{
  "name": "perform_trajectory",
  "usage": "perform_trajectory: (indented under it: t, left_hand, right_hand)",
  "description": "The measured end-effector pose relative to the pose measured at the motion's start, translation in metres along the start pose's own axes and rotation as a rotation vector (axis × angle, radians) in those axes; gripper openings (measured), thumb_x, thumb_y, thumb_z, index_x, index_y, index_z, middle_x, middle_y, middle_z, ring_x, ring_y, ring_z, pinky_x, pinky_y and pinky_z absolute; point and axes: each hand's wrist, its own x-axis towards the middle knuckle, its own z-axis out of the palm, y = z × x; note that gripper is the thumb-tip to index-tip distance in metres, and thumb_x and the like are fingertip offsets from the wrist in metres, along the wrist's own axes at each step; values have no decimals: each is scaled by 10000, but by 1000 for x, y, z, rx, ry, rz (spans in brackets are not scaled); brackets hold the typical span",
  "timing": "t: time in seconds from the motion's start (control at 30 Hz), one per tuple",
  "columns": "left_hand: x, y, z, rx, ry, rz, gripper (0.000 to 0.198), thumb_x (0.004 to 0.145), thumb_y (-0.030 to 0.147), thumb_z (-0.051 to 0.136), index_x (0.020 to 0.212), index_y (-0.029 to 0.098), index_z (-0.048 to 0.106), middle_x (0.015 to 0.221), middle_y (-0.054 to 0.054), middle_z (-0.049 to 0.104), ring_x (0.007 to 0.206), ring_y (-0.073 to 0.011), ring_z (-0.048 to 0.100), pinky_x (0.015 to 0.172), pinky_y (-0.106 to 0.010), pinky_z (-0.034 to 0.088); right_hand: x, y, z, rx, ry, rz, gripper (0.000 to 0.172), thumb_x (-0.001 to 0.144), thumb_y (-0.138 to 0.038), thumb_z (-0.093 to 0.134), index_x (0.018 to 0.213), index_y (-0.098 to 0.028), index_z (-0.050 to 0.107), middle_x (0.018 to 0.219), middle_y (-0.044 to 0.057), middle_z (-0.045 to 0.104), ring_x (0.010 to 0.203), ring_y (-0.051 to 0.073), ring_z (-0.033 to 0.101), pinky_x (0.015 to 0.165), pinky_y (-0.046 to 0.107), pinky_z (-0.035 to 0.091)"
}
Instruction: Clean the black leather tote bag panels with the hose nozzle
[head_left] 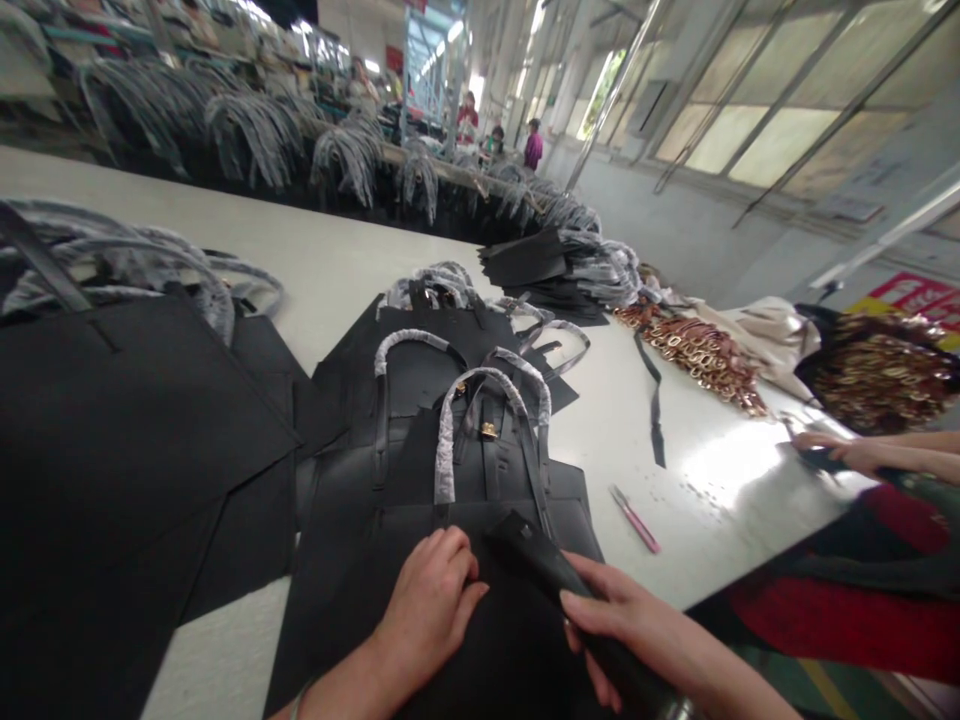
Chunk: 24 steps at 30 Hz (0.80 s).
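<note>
A flat black bag panel (pixel 345 570) with handles wrapped in clear plastic (pixel 445 450) lies in front of me. My left hand (pixel 435 590) rests on it, fingers curled and thumb close to the forefinger, just below the foot of one handle. Whatever may be between those fingers is hidden. My right hand (pixel 622 620) is wrapped around a long black hand tool (pixel 540 560) with a metal fitting at its near end. The tool's far tip lies over the panel, right of my left hand. A small gold clasp (pixel 489 430) shows between the handles.
More black bag pieces (pixel 127 420) are stacked at left. A pink-handled cutter (pixel 636 520) and a black strap (pixel 654 400) lie on the white table (pixel 720 540). Brown straps with gold rings (pixel 697 355) are heaped beyond. At right, a co-worker's hand (pixel 847 450) grips a dark tool.
</note>
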Motion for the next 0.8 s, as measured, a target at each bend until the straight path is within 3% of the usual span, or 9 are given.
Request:
perform_trajectory:
  t: [0.13, 0.3, 0.43, 0.57, 0.63, 0.73, 0.8]
  left_hand:
    - [0, -1, 2, -21, -4, -20, 65, 847, 180, 565, 786, 189, 546, 929, -43, 544, 872, -215, 499, 783, -373, 432]
    - [1, 0, 2, -14, -9, -27, 36, 848, 199, 559, 812, 201, 561, 952, -50, 553, 901, -229, 511, 793, -383, 431]
    - [3, 1, -1, -8, -8, -38, 40, 843, 207, 570, 807, 201, 553, 937, -46, 558, 881, -223, 525, 778, -376, 437]
    - [5, 1, 2, 35, 1, -20, 29, 849, 218, 571, 873, 204, 565, 940, -45, 570, 881, -222, 547, 770, -366, 458]
    - [4, -3, 6, 61, 38, 31, 73, 852, 229, 571, 922, 209, 571, 953, -48, 585, 884, -218, 567, 777, -353, 476]
    - [3, -20, 16, 90, 153, 157, 82, 852, 287, 591, 900, 221, 582, 903, -34, 616, 827, -195, 605, 734, -300, 503]
    - [6, -38, 27, 96, 240, 246, 118, 842, 338, 614, 897, 236, 594, 862, -15, 636, 785, -178, 629, 717, -264, 515]
  right_hand:
    - [-5, 2, 1, 23, -7, 42, 613, 808, -405, 654, 1350, -227, 431, 751, -8, 652, 398, 68, 595, 361, 133, 465]
    - [18, 5, 9, -23, 134, -170, 748, 786, -446, 670, 1424, -235, 343, 785, -14, 640, 409, 74, 586, 367, 166, 451]
    - [10, 10, -3, -16, 220, -257, 712, 833, -435, 636, 1443, -273, 307, 795, -26, 625, 455, 74, 601, 417, 175, 469]
    - [-13, 12, -15, 4, 92, -94, 695, 827, -422, 641, 1436, -275, 342, 816, -13, 638, 439, 67, 608, 394, 151, 464]
    - [-15, 10, -15, 8, 29, -46, 635, 830, -329, 633, 1414, -281, 385, 802, -14, 655, 420, 52, 600, 388, 123, 451]
    - [-2, 3, -11, 13, -89, -15, 578, 777, -170, 607, 1334, -273, 488, 693, -40, 662, 359, 49, 576, 353, 101, 421]
    - [13, -1, -16, 3, -171, -30, 520, 745, -182, 643, 1254, -245, 558, 634, -47, 665, 342, 79, 587, 349, 134, 452]
